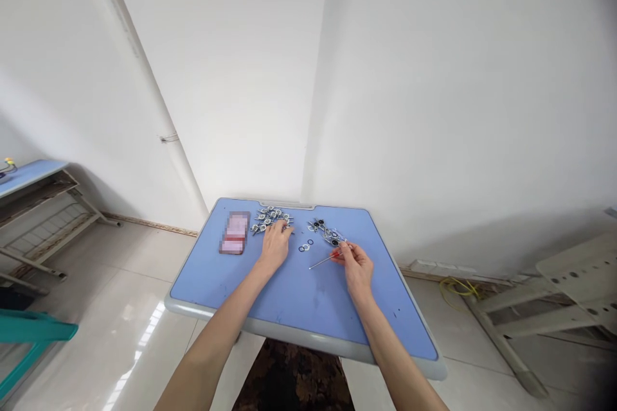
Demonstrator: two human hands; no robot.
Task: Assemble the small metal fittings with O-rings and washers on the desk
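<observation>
My left hand reaches to the near right edge of a pile of small metal parts with round rings and thin pins. Its fingers are curled together on one of these parts, mostly hidden beneath them. In my right hand is a screwdriver with a red handle, its thin shaft pointing left just above the table. Beyond the right hand lies a second group of parts with black round pieces. Between the hands are a few loose dark rings and a pale small piece.
A phone-like flat object, blurred out, lies at the left of the blue table. A white wall rises behind. A green stool and another desk stand at left, a beige metal frame at right.
</observation>
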